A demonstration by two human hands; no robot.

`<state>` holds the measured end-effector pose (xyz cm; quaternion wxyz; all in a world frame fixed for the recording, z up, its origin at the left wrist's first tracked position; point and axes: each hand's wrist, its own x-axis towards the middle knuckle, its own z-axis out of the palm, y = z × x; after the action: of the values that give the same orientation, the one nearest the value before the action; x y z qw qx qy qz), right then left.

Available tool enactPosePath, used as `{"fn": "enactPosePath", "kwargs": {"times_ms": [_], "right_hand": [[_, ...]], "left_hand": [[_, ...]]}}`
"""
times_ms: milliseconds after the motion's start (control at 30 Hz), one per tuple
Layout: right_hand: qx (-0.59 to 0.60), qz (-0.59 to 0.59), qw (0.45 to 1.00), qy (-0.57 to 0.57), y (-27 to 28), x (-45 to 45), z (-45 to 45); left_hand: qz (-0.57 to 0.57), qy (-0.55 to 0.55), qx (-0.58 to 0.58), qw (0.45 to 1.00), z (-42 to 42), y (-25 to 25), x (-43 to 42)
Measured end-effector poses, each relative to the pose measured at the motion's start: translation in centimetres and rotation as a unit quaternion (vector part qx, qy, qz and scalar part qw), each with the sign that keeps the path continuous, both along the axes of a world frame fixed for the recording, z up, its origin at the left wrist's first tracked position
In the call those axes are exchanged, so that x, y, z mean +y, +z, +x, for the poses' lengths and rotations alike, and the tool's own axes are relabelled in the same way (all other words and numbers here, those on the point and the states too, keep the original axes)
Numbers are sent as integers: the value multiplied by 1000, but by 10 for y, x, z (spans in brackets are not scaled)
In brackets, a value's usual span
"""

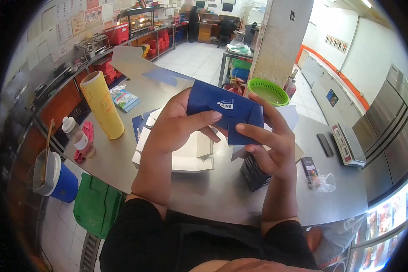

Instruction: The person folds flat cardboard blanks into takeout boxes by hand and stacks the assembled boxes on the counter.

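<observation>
A blue cardboard box piece [204,97] with white printing is held up in front of me, its panels partly folded. My left hand [179,124] grips its left side, thumb lying across the front. On the right side, my right hand [274,143] has its fingers bent around the edge and lower corner. Below the hands lies an open box with a white inside [186,164] on the steel table. A black slotted object [255,174] stands under my right hand, partly hidden by it.
The steel table [195,199] carries a yellow roll [103,106], a spray bottle [77,136], a pink cloth [89,131], a green basket [268,93], a scale [348,145] and a phone-like device [309,167]. A green bin [95,204] stands at the left. Two people are far back.
</observation>
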<state>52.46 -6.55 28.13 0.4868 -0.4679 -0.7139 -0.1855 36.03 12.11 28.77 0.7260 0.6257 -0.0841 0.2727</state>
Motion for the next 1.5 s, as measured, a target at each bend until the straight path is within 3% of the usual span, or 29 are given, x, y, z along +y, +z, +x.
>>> {"fn": "enactPosePath", "kwargs": {"times_ms": [200, 300, 333, 467, 500, 567, 633, 700, 767, 800, 833, 900, 1000, 1100, 1167, 1267, 1367, 1400, 1467, 1500], "right_hand": [[52, 29, 998, 10, -6, 4, 0], [68, 65, 995, 25, -8, 7, 4], [75, 81, 994, 28, -13, 11, 7], [134, 148, 978, 57, -16, 13, 2], [124, 185, 975, 20, -18, 16, -1], [108, 254, 960, -54, -28, 24, -6], [-4, 252, 966, -66, -32, 27, -5], [-35, 229, 973, -4, -26, 26, -7], [-44, 209, 976, 47, -15, 24, -5], [-35, 184, 981, 56, -15, 12, 2], [-27, 158, 985, 64, -13, 3, 5], [-60, 162, 985, 3, -5, -4, 5], [-3, 117, 991, -60, -2, -17, -5], [71, 96, 984, -133, 4, -21, -10], [95, 43, 980, -167, 8, -28, -5], [160, 146, 970, -113, -7, -22, 7], [170, 241, 950, -102, -4, -20, 10], [170, 254, 947, -101, -5, -20, 11], [194, 263, 941, -82, -4, -16, 11], [220, 262, 937, -66, -2, -13, 6]], "left_hand": [[-3, -7, -68, 998, 8, -6, -16], [56, 67, -27, 996, 11, -12, -24], [118, 117, -66, 984, 16, -21, -33], [20, -30, -96, 995, 16, -20, -47], [-13, -97, -121, 988, 21, -21, -44], [-25, -116, -160, 980, 28, -26, -48], [-33, -34, -170, 984, 30, -32, -60], [-90, 36, -162, 982, 26, -31, -65], [-41, 21, -150, 988, 14, -23, -50], [-2, 14, -127, 992, 6, -19, -42], [109, 59, -38, 992, 1, -14, -35], [292, 43, 32, 955, -8, -1, -31], [474, 91, -12, 876, -10, 9, -40], [509, 62, 30, 858, -13, 6, -44], [530, 97, 5, 842, -5, -3, -38], [506, 195, 36, 839, -3, 2, -47], [411, 330, -123, 841, 18, -18, -36], [435, 385, -190, 792, 21, -17, -32], [425, 428, -275, 749, 37, -17, -19], [430, 449, -260, 739, 35, -14, -22]]}}
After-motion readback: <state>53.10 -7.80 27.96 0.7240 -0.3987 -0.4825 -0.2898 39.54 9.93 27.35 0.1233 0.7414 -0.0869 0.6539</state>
